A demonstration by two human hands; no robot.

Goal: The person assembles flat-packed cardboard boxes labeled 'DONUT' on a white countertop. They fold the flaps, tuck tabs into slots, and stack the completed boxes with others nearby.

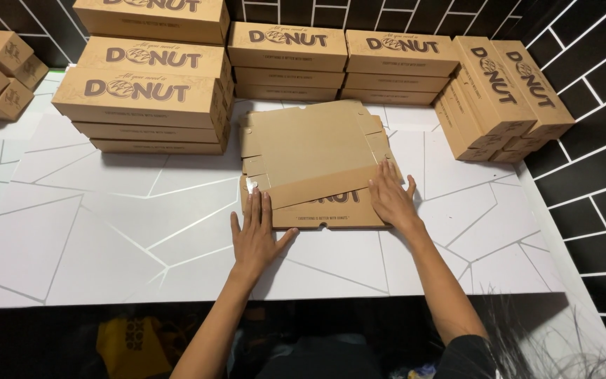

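A flat unfolded carton [313,165] lies on the white desk [106,231], near its front edge. The left hand [255,235] presses flat on the carton's near left corner, fingers spread and gripping nothing. The right hand [390,198] lies flat on the near right side, fingers also open, on a folded strip. Stacks of closed boxes [150,91] stand behind, along the black tiled wall [590,63].

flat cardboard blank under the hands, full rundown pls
The flat box blank is brown corrugated-looking cardboard, unfolded, lying on the white table with side tabs and notched edges. Its near panel is folded over, dark print showing. The left hand presses the near left corner, the right hand the near right edge. Stacks of finished boxes stand behind.
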